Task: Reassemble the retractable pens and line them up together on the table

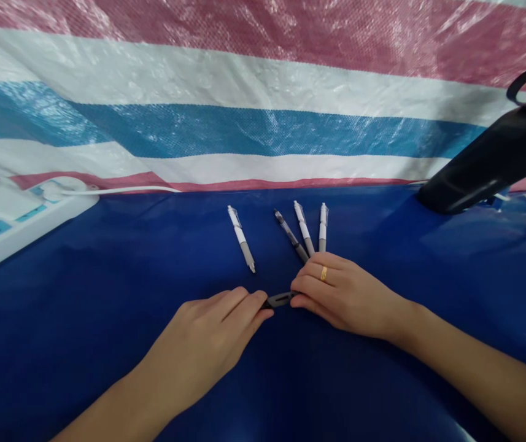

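Note:
Low over the blue table, my left hand (214, 334) pinches one end of a dark grey and black pen (281, 299). The other end is in the closed fingers of my right hand (350, 294), which wears a gold ring. Only the pen's middle, with a long dark slot, shows between the hands. Beyond my right hand lie a dark pen (288, 232) and two white-and-grey pens, one in the middle (303, 224) and one at the right (323, 224); my fingers hide their near ends. A separate white-and-grey pen (241, 238) lies farther left.
A white power strip (60, 212) with a plug and cable sits at the left edge. Toward the back right stands a black bottle (483, 156) with a loop handle. A striped plastic sheet (244, 132) hangs behind the blue table (119, 258).

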Tool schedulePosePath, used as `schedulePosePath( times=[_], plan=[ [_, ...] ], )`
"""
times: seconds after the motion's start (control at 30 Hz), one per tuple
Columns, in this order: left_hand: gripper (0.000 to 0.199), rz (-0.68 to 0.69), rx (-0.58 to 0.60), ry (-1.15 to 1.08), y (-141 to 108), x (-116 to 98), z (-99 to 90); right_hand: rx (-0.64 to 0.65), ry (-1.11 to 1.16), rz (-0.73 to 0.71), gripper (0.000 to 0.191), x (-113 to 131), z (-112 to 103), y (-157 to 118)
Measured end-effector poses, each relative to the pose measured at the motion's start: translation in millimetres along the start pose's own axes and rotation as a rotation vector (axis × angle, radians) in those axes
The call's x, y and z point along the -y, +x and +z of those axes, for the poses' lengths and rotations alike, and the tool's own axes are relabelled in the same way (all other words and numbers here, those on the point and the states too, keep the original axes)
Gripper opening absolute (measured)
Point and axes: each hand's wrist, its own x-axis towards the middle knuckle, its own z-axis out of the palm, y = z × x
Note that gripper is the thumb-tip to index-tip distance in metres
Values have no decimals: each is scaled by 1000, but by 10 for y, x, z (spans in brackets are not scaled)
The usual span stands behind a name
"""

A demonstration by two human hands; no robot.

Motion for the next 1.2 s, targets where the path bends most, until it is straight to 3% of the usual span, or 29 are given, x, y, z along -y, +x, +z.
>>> schedulePosePath(
  times=[0.17, 0.33, 0.57, 0.9, 1.2],
  plan=[
    [16, -9, 18, -1, 1, 8, 1, 26, 14, 24, 18, 4, 1, -5],
    [15, -16, 16, 1, 9, 4, 8, -15, 20, 6, 26, -6, -23, -7],
    [14, -29, 24, -28, 10, 4, 15, -24, 25, 9, 14, -9, 15, -16],
    [15, -122, 67, -93, 27, 4, -34, -84, 46, 21, 11, -38, -24, -22],
    [14, -196, 27, -168, 73, 24, -105, -291, 427, 247, 12, -42, -137, -52]
  ],
)
